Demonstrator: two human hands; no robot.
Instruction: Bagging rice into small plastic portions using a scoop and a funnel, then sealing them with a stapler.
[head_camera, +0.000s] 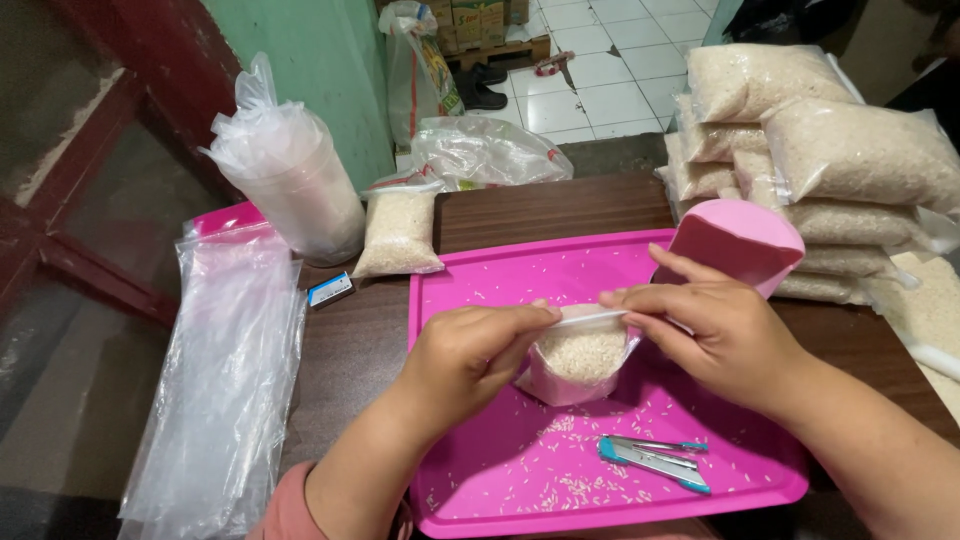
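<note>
A small clear plastic bag of white rice (580, 358) stands on the pink tray (500, 480). My left hand (470, 355) pinches the left end of the bag's top edge. My right hand (715, 325) pinches the right end, and the top is stretched flat between both hands. A blue and silver stapler (652, 462) lies on the tray just in front of the bag. Loose rice grains are scattered over the tray.
A pink scoop (740, 240) sits behind my right hand. Several filled rice bags (850, 150) are stacked at the right; one more rice bag (398, 232) stands at the back. Empty plastic bags (225, 380) lie at the left, beside a plastic-wrapped container (295, 185) and a small box (330, 290).
</note>
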